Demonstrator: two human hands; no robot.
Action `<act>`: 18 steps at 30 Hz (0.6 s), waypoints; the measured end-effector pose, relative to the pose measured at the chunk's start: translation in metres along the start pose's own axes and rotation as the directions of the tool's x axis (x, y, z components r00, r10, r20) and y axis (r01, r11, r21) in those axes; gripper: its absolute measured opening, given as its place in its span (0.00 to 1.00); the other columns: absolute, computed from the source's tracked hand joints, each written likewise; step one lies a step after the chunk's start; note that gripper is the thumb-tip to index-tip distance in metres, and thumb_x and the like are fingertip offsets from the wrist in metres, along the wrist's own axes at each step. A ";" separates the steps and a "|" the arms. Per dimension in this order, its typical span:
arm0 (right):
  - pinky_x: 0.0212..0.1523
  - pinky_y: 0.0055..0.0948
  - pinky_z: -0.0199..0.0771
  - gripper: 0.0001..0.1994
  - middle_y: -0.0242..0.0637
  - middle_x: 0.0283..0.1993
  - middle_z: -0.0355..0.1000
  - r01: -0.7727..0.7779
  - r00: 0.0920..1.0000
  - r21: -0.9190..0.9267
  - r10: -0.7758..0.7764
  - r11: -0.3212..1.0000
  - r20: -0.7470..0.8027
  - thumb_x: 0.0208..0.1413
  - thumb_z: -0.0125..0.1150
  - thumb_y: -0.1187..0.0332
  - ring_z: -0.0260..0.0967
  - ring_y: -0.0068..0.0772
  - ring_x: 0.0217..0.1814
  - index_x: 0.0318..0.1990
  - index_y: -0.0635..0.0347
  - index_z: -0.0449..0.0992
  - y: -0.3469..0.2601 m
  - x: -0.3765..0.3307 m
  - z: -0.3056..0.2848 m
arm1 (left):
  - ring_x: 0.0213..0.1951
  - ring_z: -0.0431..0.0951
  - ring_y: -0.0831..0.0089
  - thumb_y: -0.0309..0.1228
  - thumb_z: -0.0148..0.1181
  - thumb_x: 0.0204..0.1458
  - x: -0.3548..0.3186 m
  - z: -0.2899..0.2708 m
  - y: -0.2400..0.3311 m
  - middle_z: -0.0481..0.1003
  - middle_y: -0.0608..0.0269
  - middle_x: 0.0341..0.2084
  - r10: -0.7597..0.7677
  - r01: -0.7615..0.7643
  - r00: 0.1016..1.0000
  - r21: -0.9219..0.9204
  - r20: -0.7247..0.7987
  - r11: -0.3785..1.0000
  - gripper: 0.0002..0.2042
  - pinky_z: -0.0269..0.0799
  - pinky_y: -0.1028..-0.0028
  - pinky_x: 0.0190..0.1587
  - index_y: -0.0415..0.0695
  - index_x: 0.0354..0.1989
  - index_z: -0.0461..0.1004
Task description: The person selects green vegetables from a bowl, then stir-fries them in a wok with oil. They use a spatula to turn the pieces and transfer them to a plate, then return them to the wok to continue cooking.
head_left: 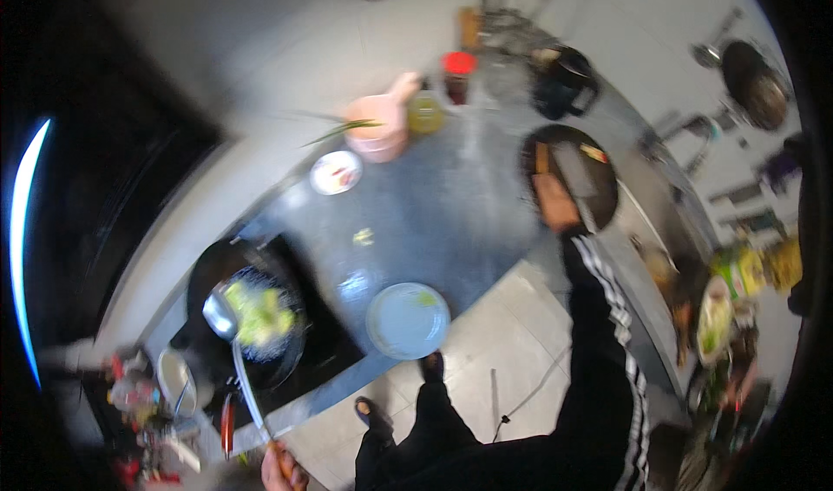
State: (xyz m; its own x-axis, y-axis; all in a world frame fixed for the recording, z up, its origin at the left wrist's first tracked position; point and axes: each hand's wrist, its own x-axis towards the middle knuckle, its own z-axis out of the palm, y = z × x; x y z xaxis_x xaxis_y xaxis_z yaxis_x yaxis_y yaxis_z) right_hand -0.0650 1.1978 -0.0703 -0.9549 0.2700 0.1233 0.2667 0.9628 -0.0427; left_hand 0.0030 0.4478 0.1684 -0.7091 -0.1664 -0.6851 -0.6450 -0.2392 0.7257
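Observation:
My left hand (283, 468) is closed around the wooden end of a long metal ladle (245, 378). Its shiny bowl rests over a dark wok (295, 339), at the edge of pale green chopped vegetables (256, 315). My right hand (556, 203) reaches onto a round dark chopping board (600, 209). Its fingers meet a brown wooden handle (542, 156) beside a flat grey blade (574, 172); blur hides how they are bent. A small red and yellow piece (594, 153) lies on that board. At the counter's front edge stands a pale blue plate (399, 322) with a green scrap.
Along the back stand a pink pot (378, 135), a small white dish (336, 173), a red-lidded jar (458, 79) and a dark pitcher (566, 83). A white bowl (176, 381) sits left of the wok. Pans (755, 83) and knives (753, 220) hang on the right wall.

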 end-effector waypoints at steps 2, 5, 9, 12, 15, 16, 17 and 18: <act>0.59 0.37 0.70 0.16 0.46 0.58 0.69 -0.027 0.911 0.088 0.061 0.996 -0.409 0.65 0.46 0.71 0.70 0.44 0.57 0.58 0.61 0.71 -0.058 0.001 -0.032 | 0.15 0.60 0.82 0.41 0.47 0.68 -0.001 0.007 -0.001 0.64 0.75 0.22 -0.103 0.112 0.984 -0.059 0.144 0.992 0.10 0.55 0.80 0.15 0.48 0.45 0.68; 0.55 0.36 0.72 0.13 0.45 0.51 0.74 -0.181 0.982 0.800 0.061 0.571 0.178 0.68 0.46 0.68 0.72 0.33 0.52 0.48 0.63 0.78 -0.170 -0.038 -0.100 | 0.33 0.69 0.77 0.40 0.48 0.68 0.005 0.025 -0.013 0.66 0.69 0.31 -0.068 0.119 0.864 -0.072 0.500 0.990 0.11 0.70 0.74 0.39 0.46 0.46 0.67; 0.49 0.29 0.74 0.21 0.44 0.47 0.73 -0.442 0.742 0.895 -0.585 -0.062 0.326 0.71 0.45 0.62 0.74 0.31 0.44 0.65 0.63 0.58 -0.364 -0.129 -0.146 | 0.55 0.71 0.69 0.39 0.51 0.66 0.044 0.064 -0.038 0.70 0.61 0.50 0.018 0.022 0.736 -0.050 0.676 0.998 0.15 0.68 0.64 0.59 0.44 0.55 0.68; 0.45 0.28 0.75 0.26 0.45 0.48 0.70 -0.565 0.738 0.818 -0.509 -0.110 0.442 0.71 0.43 0.59 0.74 0.29 0.44 0.70 0.58 0.46 -0.450 -0.167 -0.179 | 0.55 0.70 0.73 0.37 0.50 0.67 0.063 0.092 -0.047 0.71 0.62 0.50 -0.054 0.091 0.716 -0.016 0.696 0.996 0.16 0.68 0.72 0.58 0.43 0.59 0.66; 0.50 0.35 0.74 0.26 0.52 0.51 0.71 -0.427 0.864 0.890 -0.217 0.161 0.454 0.71 0.45 0.59 0.74 0.39 0.49 0.68 0.65 0.51 -0.492 -0.164 -0.194 | 0.55 0.70 0.74 0.39 0.49 0.68 0.068 0.109 -0.041 0.71 0.61 0.51 -0.015 0.079 0.681 -0.053 0.732 0.996 0.18 0.69 0.73 0.57 0.42 0.61 0.65; 0.53 0.39 0.73 0.26 0.55 0.52 0.72 -0.274 0.938 0.914 -0.129 0.298 0.323 0.70 0.46 0.59 0.74 0.45 0.51 0.67 0.68 0.55 -0.503 -0.161 -0.197 | 0.56 0.70 0.71 0.40 0.48 0.68 0.068 0.105 -0.035 0.72 0.58 0.52 0.030 -0.019 0.643 -0.023 0.766 1.000 0.22 0.68 0.71 0.59 0.42 0.65 0.62; 0.54 0.40 0.72 0.26 0.57 0.52 0.73 -0.196 0.952 0.871 -0.124 0.450 0.278 0.70 0.47 0.59 0.74 0.48 0.53 0.65 0.71 0.58 -0.501 -0.159 -0.203 | 0.56 0.70 0.69 0.41 0.48 0.68 0.069 0.092 -0.026 0.72 0.56 0.52 0.112 -0.225 0.611 0.036 0.784 0.974 0.23 0.66 0.69 0.60 0.42 0.66 0.61; 0.54 0.39 0.72 0.25 0.59 0.53 0.73 -0.082 0.982 0.861 -0.105 0.502 0.155 0.69 0.50 0.60 0.74 0.47 0.54 0.65 0.70 0.61 -0.501 -0.156 -0.206 | 0.57 0.70 0.66 0.42 0.49 0.67 0.071 0.072 -0.017 0.72 0.55 0.53 0.126 -0.383 0.598 0.145 0.791 0.912 0.25 0.65 0.67 0.61 0.42 0.67 0.60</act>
State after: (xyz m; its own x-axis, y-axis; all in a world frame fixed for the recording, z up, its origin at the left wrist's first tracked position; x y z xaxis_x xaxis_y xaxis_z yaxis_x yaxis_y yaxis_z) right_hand -0.0226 0.6753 0.1355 -0.9863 0.1625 -0.0280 0.1001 0.4547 -0.8850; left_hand -0.0568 0.5086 0.1124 -0.7306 0.6274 -0.2695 -0.3579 -0.0157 0.9336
